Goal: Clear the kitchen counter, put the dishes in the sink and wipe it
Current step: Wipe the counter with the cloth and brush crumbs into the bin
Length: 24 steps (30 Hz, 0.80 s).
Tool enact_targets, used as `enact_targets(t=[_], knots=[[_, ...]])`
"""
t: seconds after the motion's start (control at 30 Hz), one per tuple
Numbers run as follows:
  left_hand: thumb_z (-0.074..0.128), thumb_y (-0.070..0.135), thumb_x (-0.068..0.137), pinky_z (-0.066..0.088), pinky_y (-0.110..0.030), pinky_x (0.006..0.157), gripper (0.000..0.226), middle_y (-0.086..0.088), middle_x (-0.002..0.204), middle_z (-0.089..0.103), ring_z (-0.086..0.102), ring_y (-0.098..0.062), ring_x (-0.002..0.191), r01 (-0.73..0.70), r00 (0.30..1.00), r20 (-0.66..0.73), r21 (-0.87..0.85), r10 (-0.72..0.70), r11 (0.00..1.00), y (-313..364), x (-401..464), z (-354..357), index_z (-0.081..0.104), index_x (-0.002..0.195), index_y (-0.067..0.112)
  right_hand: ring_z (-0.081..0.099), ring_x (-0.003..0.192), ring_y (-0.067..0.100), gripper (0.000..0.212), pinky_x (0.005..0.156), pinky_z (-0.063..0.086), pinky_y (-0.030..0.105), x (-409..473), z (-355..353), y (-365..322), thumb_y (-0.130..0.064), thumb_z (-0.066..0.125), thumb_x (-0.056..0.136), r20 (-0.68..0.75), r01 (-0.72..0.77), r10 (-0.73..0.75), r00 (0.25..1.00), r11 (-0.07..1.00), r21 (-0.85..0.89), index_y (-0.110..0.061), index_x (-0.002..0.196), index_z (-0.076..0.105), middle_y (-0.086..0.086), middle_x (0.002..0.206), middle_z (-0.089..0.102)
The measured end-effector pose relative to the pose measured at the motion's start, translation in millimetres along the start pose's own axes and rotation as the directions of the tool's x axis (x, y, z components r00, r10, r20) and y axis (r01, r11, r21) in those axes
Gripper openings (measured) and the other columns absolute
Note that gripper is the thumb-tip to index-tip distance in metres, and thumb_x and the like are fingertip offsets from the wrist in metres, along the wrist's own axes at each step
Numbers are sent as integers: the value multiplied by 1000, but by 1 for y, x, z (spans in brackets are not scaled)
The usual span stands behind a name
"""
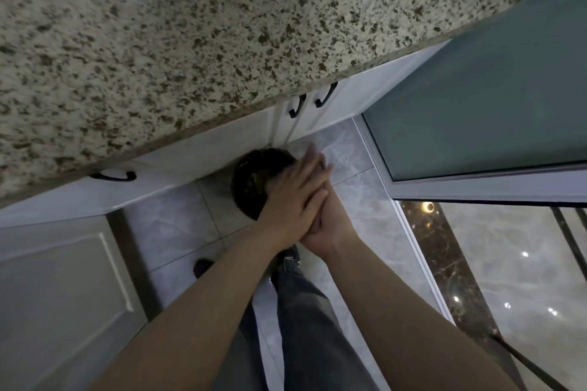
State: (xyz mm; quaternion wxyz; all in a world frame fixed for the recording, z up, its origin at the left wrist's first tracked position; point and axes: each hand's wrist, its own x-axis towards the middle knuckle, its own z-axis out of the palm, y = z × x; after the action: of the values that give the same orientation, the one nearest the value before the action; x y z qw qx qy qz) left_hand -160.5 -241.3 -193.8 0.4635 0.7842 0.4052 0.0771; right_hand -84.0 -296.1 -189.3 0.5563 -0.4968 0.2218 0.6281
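The surface (190, 25) is taking up the whole upper left of the view: a pale, cream-coloured stone slab speckled all over with brown and dark flecks. Its front edge is running on a slant from the lower left up toward the upper right, ending in a rounded corner at the far right. The part that is showing is lying bare. The stone is overhanging white cabinet fronts below it. Its edge is looking slightly darker and browner than the top face. No dishes are coming into sight anywhere in this view, and the sink is lying outside it, so their state cannot be told from here.
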Motion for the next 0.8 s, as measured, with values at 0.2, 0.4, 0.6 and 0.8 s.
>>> enact_targets(t=[0.2,0.4,0.6,0.8], knots=[[16,48,99,0,-41,123,58,8,162,7,2,-20,152,101,984,-154,61,-91,993,9,6,-10,15,154,30,43,140,24,67,120,27,42,-2,-4,2,-65,49,94,84,-107,105,991,994,26,-24,147,47,4,150,49],[17,95,68,38,-48,109,94,-4,141,52,50,-24,124,617,688,96,-599,-719,511,-9,-2,-27,47,134,34,61,123,22,47,96,55,43,-39,21,-20,-48,46,101,213,-111,82,974,986,126,-20,135,60,2,141,58],[38,74,87,43,-41,104,73,-5,128,65,56,-25,121,418,780,431,-898,-454,-136,43,-40,-104,60,125,16,56,128,28,51,110,40,46,-95,56,-61,-58,42,99,356,-52,82,931,994,-94,-25,131,64,8,140,58],[61,20,93,52,-37,94,37,-13,120,68,67,-25,108,198,865,63,-955,-497,223,92,-72,-159,60,128,7,65,114,27,43,87,57,41,-133,109,-67,-15,59,95,487,105,102,868,919,-380,-31,135,57,10,135,62]])
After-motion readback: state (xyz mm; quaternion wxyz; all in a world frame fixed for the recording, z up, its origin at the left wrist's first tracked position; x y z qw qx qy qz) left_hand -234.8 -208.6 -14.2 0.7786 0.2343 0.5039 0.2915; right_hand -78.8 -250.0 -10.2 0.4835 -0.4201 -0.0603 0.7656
